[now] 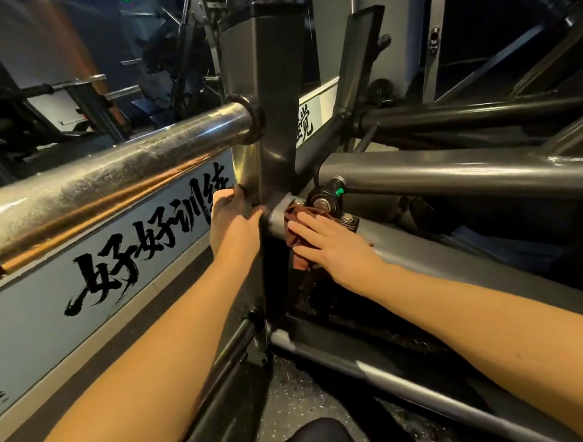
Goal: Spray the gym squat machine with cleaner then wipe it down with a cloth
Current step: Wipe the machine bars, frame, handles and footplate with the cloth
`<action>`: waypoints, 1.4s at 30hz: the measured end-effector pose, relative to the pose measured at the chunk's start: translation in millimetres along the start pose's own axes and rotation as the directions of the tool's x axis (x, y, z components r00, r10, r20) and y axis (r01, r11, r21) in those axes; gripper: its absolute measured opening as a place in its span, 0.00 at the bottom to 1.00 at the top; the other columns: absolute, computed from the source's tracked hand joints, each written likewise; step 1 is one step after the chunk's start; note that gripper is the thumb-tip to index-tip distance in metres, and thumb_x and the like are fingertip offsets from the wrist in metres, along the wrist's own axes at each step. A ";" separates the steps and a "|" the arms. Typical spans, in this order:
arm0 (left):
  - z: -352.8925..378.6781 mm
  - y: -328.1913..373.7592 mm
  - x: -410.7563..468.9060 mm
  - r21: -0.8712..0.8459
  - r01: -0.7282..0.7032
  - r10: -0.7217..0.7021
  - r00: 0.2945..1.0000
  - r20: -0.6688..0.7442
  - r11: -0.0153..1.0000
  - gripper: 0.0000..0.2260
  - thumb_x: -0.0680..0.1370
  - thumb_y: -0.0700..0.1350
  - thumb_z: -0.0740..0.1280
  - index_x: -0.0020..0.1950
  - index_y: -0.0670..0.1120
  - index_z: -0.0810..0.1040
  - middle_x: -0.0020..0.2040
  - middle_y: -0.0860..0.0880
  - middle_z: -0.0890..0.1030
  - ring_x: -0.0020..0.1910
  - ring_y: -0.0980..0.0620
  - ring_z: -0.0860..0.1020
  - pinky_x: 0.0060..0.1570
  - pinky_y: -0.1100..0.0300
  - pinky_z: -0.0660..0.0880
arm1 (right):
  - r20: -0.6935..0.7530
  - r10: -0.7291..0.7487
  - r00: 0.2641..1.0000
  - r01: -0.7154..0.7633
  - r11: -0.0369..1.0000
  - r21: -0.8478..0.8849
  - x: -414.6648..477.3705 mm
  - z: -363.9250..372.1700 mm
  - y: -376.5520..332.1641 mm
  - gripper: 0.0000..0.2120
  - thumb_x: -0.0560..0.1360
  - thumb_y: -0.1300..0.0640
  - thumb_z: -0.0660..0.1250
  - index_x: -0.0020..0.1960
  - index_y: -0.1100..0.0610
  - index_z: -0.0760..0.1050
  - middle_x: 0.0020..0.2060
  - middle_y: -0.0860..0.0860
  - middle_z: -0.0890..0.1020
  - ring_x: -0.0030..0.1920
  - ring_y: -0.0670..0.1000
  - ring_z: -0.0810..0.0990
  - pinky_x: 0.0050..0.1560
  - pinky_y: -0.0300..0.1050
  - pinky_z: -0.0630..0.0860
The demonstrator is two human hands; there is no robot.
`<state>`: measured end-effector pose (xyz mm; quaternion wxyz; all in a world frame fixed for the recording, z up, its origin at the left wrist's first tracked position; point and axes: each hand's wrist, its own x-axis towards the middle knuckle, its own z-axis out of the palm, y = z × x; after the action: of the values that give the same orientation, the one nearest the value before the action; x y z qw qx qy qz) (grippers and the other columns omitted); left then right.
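The squat machine fills the view: a dark grey upright post point(271, 120) with a chrome weight sleeve point(119, 186) sticking out to the left and grey tubes running right. My left hand point(233, 224) grips the post's left edge low down. My right hand point(331, 242) lies flat with straight fingers on a brown cloth point(295, 227), pressing it against the sloping grey tube point(437, 250) just right of the post, beside a bolted pivot point(326, 198). No spray bottle is in view.
A pale floor banner with black brush lettering point(100, 271) runs along the left. A lower frame rail point(375, 361) crosses below my arms above speckled black flooring point(292, 383). More tubes point(449, 172) and other gym machines point(84, 96) crowd the back.
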<state>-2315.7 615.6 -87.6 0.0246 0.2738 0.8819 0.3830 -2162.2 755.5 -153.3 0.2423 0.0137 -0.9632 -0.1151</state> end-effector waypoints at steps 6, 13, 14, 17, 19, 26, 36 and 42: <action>3.1 3.7 -4.3 -0.057 -0.084 0.069 0.972 -0.226 0.995 0.19 0.80 0.54 0.69 0.71 0.57 0.74 0.63 0.51 0.76 0.58 0.49 0.77 0.57 0.50 0.78 | -0.065 0.072 0.995 -0.069 0.996 0.055 -67.0 -15.4 10.3 0.26 0.70 0.64 0.79 0.67 0.52 0.81 0.77 0.53 0.70 0.79 0.56 0.64 0.77 0.54 0.64; 2.6 3.5 -8.6 -0.019 -0.118 0.113 0.977 -0.181 0.993 0.19 0.84 0.51 0.65 0.75 0.48 0.72 0.68 0.41 0.74 0.65 0.41 0.75 0.62 0.52 0.73 | -0.046 0.513 0.857 -0.505 0.854 0.123 -88.7 -26.8 5.1 0.22 0.78 0.52 0.72 0.72 0.53 0.76 0.76 0.57 0.72 0.77 0.61 0.68 0.70 0.61 0.74; 3.1 2.4 -7.6 -0.056 -0.139 0.125 0.972 -0.198 0.989 0.19 0.83 0.51 0.66 0.74 0.50 0.72 0.68 0.42 0.74 0.64 0.42 0.76 0.62 0.52 0.74 | -0.030 0.537 0.843 -0.530 0.839 0.124 -74.9 -23.4 -3.2 0.22 0.80 0.51 0.69 0.73 0.52 0.75 0.77 0.57 0.70 0.78 0.62 0.65 0.74 0.61 0.69; 4.0 7.9 -12.7 -0.123 -0.135 0.101 0.963 -0.249 0.983 0.23 0.81 0.51 0.69 0.75 0.54 0.70 0.68 0.47 0.71 0.64 0.47 0.74 0.66 0.49 0.73 | 0.015 0.591 0.807 -0.588 0.798 0.132 -58.5 -16.6 -11.8 0.23 0.83 0.48 0.64 0.77 0.50 0.70 0.80 0.56 0.64 0.81 0.62 0.58 0.80 0.60 0.57; 11.8 11.3 -22.1 -0.145 -0.119 0.081 0.965 -0.249 0.982 0.27 0.78 0.56 0.70 0.75 0.52 0.69 0.69 0.48 0.71 0.66 0.48 0.72 0.68 0.49 0.72 | 0.033 0.573 0.819 -0.571 0.806 0.154 -74.3 -20.1 -8.7 0.24 0.83 0.48 0.63 0.79 0.49 0.68 0.81 0.55 0.62 0.82 0.61 0.56 0.81 0.60 0.55; 75.9 33.0 -84.3 0.001 -0.204 0.198 0.949 -0.245 0.979 0.46 0.74 0.52 0.78 0.83 0.48 0.52 0.81 0.45 0.54 0.78 0.42 0.56 0.76 0.40 0.57 | 0.129 0.754 0.645 -0.764 0.639 0.085 -170.4 -45.6 13.5 0.25 0.85 0.43 0.54 0.81 0.47 0.62 0.83 0.52 0.56 0.83 0.59 0.51 0.80 0.65 0.50; 92.5 30.7 -82.9 0.194 -0.309 0.331 0.939 -0.095 0.931 0.27 0.77 0.59 0.72 0.72 0.49 0.72 0.76 0.46 0.65 0.74 0.44 0.61 0.72 0.45 0.63 | 0.273 0.708 0.652 -0.745 0.665 0.053 -69.4 -42.5 24.1 0.23 0.85 0.43 0.49 0.79 0.46 0.62 0.79 0.56 0.61 0.78 0.62 0.59 0.77 0.66 0.55; 88.6 28.2 -77.2 0.260 -0.355 0.386 0.920 -0.076 0.898 0.26 0.77 0.61 0.72 0.69 0.49 0.73 0.73 0.45 0.67 0.74 0.44 0.62 0.71 0.44 0.65 | 0.197 0.662 0.723 -0.685 0.724 0.082 -117.3 -51.0 27.1 0.24 0.86 0.46 0.51 0.80 0.50 0.63 0.79 0.54 0.64 0.78 0.58 0.62 0.78 0.57 0.59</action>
<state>-2214.7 651.3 -143.6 -0.1377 0.4131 0.8532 0.2872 -2034.0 780.6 -157.8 0.1908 -0.3285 -0.9235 0.0522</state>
